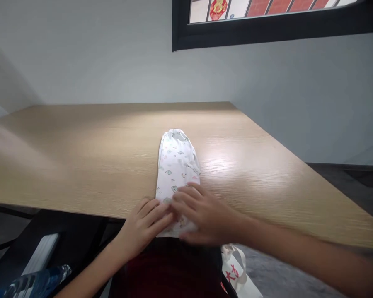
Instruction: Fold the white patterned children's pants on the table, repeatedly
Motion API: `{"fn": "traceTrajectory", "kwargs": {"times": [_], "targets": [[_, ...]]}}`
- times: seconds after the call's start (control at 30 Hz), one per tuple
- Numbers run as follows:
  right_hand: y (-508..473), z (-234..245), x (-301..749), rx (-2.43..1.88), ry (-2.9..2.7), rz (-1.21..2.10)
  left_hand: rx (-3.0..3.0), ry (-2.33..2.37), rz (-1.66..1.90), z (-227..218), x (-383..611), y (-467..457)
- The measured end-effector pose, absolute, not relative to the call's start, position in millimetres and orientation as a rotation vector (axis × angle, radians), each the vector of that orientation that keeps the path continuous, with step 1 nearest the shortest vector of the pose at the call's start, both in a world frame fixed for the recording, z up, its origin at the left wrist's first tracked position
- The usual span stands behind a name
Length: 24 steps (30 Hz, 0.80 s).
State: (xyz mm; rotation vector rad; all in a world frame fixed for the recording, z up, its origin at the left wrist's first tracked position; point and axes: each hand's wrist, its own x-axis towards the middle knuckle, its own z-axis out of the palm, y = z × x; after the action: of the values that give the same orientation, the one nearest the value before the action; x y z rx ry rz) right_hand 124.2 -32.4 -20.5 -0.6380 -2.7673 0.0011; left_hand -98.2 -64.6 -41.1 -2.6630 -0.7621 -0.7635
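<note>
White oblong patterned cloth (175,161) points lengthwise away from left hand (145,220) and right hand (207,215), both over its near end, grip unclear

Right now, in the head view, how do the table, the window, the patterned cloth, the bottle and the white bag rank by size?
1. Table
2. Window
3. Patterned cloth
4. Bottle and white bag: both smaller, but too alike to rank; the picture's edge cuts both off.
</note>
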Motion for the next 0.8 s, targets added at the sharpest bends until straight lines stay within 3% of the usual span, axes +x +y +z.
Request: {"fn": "traceTrajectory", "kwargs": {"times": [0.2,0.43,0.63,0.8], "targets": [[-78,-36,135,-0.555,-2.575,-0.180,-2.973,-0.795,-0.903,-21,-100,-70],[-100,22,131,-0.646,-2.293,0.496,-3.108,-1.195,-1.194,21,-101,-102],[19,47,109,-1.078,-2.140,0.565,-2.670,-1.945,-1.165,51,-87,3],[115,14,104,-1.505,-2.116,0.526,-2.576,-2.076,-0.848,23,-90,85]]}}
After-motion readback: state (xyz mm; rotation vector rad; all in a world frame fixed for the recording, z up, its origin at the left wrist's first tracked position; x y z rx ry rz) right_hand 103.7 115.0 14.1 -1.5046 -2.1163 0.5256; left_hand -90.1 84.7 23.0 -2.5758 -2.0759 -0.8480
